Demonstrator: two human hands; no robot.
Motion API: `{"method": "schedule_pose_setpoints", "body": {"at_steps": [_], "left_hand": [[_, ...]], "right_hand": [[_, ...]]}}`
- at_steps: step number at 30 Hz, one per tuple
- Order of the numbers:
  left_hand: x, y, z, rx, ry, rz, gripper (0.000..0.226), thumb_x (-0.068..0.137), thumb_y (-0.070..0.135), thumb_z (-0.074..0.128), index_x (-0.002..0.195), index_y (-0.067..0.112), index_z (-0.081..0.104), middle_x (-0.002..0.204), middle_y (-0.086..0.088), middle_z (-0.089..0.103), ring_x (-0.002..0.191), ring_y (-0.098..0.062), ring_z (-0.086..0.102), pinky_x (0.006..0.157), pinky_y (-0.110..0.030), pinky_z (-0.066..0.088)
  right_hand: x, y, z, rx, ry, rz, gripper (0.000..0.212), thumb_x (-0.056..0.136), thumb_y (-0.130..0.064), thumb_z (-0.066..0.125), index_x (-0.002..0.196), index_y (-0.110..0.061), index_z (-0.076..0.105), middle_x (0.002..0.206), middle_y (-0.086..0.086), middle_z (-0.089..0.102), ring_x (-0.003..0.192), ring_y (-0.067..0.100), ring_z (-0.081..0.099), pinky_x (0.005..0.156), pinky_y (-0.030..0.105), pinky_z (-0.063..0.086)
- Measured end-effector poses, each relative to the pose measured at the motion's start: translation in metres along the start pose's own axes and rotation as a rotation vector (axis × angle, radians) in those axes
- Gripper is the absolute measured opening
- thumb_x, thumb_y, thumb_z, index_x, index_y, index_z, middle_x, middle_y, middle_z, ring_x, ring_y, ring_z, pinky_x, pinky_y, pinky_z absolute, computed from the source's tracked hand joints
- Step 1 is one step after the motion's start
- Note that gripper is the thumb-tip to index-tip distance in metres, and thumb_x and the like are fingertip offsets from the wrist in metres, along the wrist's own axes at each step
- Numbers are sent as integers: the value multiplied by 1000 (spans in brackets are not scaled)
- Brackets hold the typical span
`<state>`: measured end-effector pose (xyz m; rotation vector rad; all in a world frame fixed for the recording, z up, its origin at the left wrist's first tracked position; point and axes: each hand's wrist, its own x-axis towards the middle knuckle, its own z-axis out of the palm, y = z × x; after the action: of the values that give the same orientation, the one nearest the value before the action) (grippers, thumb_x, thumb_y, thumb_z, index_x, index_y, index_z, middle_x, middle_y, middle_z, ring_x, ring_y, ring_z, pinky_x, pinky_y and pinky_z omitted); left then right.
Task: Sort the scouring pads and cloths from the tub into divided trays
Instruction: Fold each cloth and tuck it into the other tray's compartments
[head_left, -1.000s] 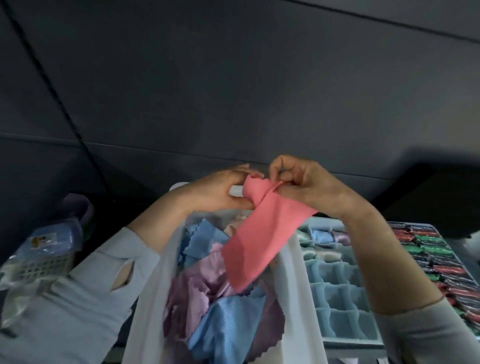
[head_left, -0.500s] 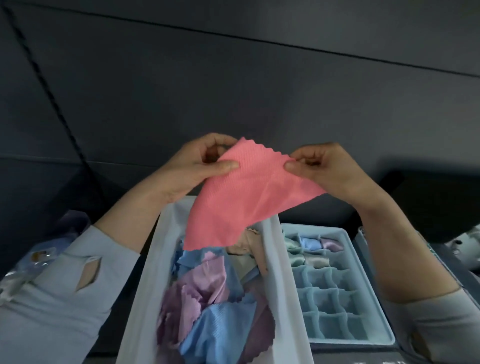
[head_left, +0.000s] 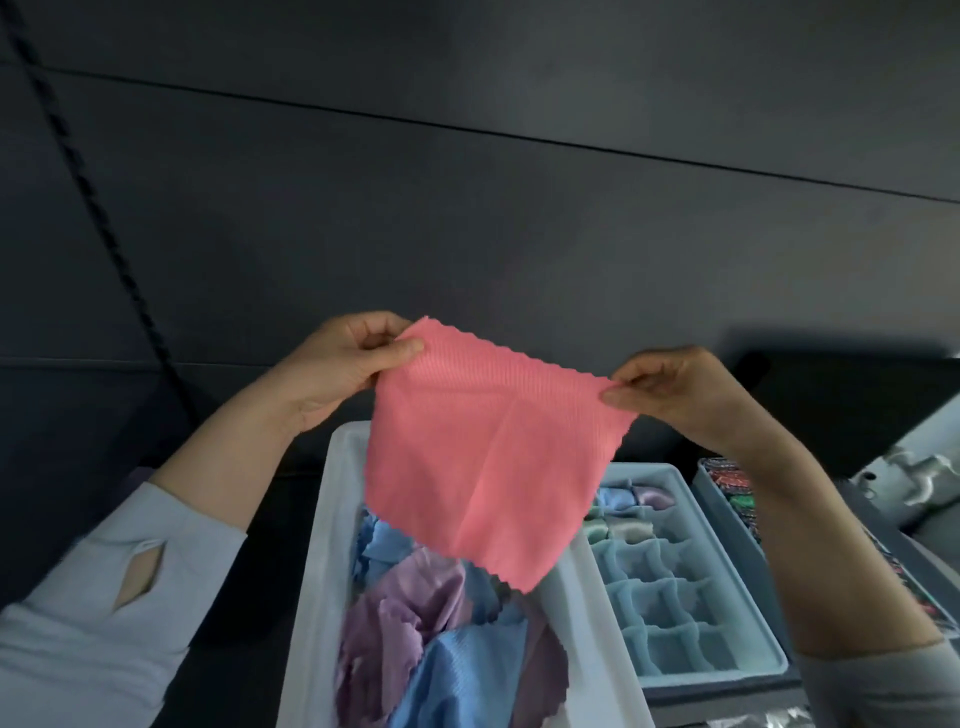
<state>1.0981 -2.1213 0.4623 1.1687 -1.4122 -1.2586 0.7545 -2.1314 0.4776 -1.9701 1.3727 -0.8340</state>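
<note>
A pink cloth (head_left: 493, 447) with zigzag edges hangs spread flat in the air above the white tub (head_left: 324, 545). My left hand (head_left: 343, 369) pinches its upper left corner and my right hand (head_left: 670, 389) pinches its upper right corner. Below it the tub holds several blue and purple cloths (head_left: 415, 623). To the tub's right sits a light blue divided tray (head_left: 727, 670) with folded cloths in its far cells and bare cells nearer me.
A second tray (head_left: 727, 486) with red and green scouring pads lies at the far right, partly behind my right forearm. A dark panelled wall (head_left: 467, 208) rises behind everything. A white metal object (head_left: 914, 478) stands at the right edge.
The pink cloth was bunched between my hands; my hands have since moved apart and up, stretching it out flat. The view has tilted up.
</note>
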Motion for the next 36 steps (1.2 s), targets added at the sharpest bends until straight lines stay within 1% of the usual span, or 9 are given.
{"method": "schedule_pose_setpoints", "body": {"at_steps": [3,5,10,13,17,20,25,30,36], "left_hand": [[3,-8,-3,-80,123,40,12,93,9,61,89,19,67,82,7,68,80,-6,62,84,-27,51],[4,-12,-2,-114,188,62,17,92,4,60,86,19,62,73,11,67,73,-4,61,80,-24,50],[4,-18,12,-101,198,146,18,91,-1,61,89,17,65,76,10,70,74,-5,62,83,-24,49],[0,-11,33,-176,94,151,34,92,-9,51,85,20,68,79,7,73,73,-11,60,68,-24,48],[-7,5,52,-464,-173,26,35,91,-7,41,81,16,66,79,-3,70,80,-21,61,79,-31,49],[-9,12,56,-310,-264,76,19,92,3,47,95,14,63,83,2,70,78,-11,65,77,-25,52],[-7,23,66,-339,-331,132,23,72,7,69,88,22,69,74,-3,64,59,-11,58,58,-18,49],[-7,19,65,-127,-335,215,40,78,-3,68,112,14,55,72,2,66,60,-7,58,55,-21,46],[-7,15,63,-90,-380,93,38,75,6,66,108,22,57,92,-16,64,68,-15,60,57,-24,46]], "right_hand": [[-9,-9,6,300,154,-51,18,79,-1,75,75,-19,75,74,-2,72,70,9,64,75,23,52],[-22,-24,11,378,121,-113,12,83,2,68,86,-9,73,78,-3,73,73,8,65,76,18,51],[-48,-71,28,251,-421,-161,18,91,-1,58,99,-7,73,91,-6,75,87,3,66,81,16,48],[-48,-84,47,174,-573,-192,17,92,-2,62,102,-10,73,95,-4,74,91,5,65,85,19,46],[-42,-91,61,351,-317,-148,14,81,3,73,88,-9,73,77,-4,73,75,4,65,76,17,49],[-38,-93,63,434,-129,-200,16,74,3,77,83,-10,74,74,-3,72,71,7,65,75,18,51],[-32,-95,65,417,38,-241,35,69,-4,85,90,-27,67,79,0,60,67,18,55,69,32,50],[-31,-96,65,346,61,-255,45,69,0,84,105,-25,72,90,3,50,65,15,52,76,31,52],[-34,-91,64,314,74,-264,20,67,-9,85,79,-21,75,89,5,59,70,22,59,74,29,52]]}}
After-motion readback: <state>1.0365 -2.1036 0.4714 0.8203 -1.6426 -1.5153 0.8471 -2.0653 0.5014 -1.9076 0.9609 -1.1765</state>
